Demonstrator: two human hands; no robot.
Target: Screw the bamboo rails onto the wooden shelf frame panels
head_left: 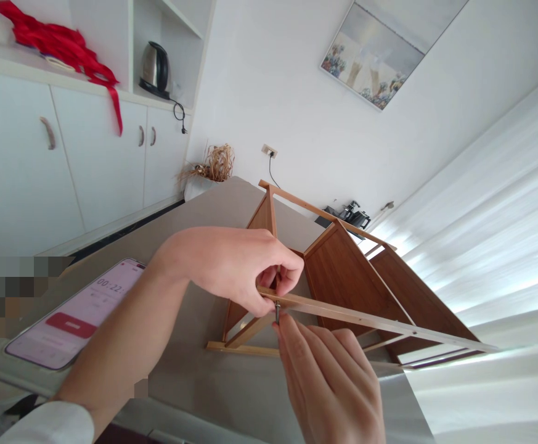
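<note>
A wooden shelf unit (pixel 342 277) with brown panels lies on its side on the grey table (pixel 180 351). My left hand (pixel 236 265) reaches across from the left, thumb and fingers closed around the near end of its light wooden rail (pixel 342 312). Just below that grip, my right hand (pixel 328 376) pinches a small metal screw (pixel 277 310) that stands upright against the rail's face. How deep the screw sits in the wood cannot be made out. Small dark holes dot the rail farther right.
Left of my forearm lies a phone (pixel 72 324) with a running timer. White cabinets (pixel 97 142) hold a kettle (pixel 154 69) and red ribbon (pixel 65 49). Behind the table are a dried plant (pixel 220 162) and black appliances (pixel 354 216); white curtains (pixel 504 203) hang at right.
</note>
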